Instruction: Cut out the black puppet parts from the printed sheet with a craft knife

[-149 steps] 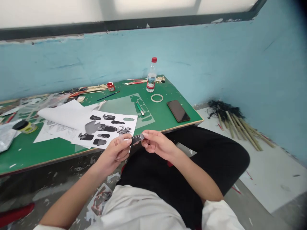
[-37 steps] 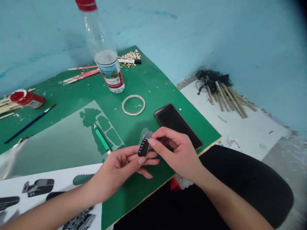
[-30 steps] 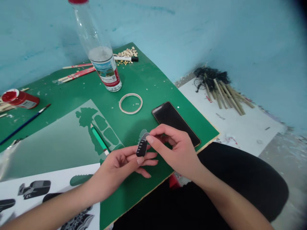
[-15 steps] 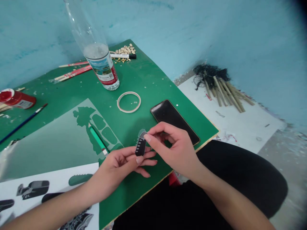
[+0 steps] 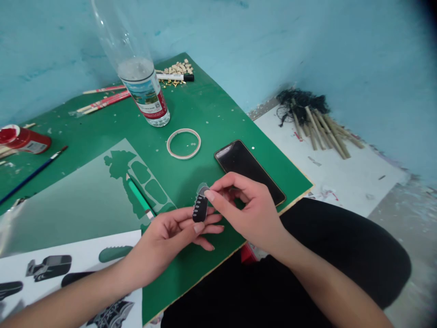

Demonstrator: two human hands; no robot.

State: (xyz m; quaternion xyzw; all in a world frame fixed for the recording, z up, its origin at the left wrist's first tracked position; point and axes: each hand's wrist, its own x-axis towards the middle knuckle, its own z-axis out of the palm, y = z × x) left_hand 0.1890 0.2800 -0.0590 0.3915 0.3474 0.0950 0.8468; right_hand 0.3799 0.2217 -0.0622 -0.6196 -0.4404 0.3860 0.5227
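Between both hands is a small black cutout (image 5: 200,210) with pale slots along one edge and a clear film piece at its upper end. My left hand (image 5: 177,230) pinches the lower end between thumb and fingers. The thumb and forefinger of my right hand (image 5: 244,207) grip the upper end, by the clear film. To the left lies a translucent sheet (image 5: 68,200) with several shapes cut out of it, and a green pencil (image 5: 139,196) rests on it. Nearer to me is a white paper (image 5: 51,243) printed with dark shapes, partly under my left forearm.
A black phone (image 5: 249,168) lies beyond my right hand. A roll of tape (image 5: 184,144) and a water bottle (image 5: 146,93) are farther back. On the left are a red paint jar (image 5: 32,140) and a blue paintbrush (image 5: 32,177). Sticks (image 5: 327,132) lie on the floor.
Both hands keep their grip on the black cutout, nearly still. The view has shifted very slightly.
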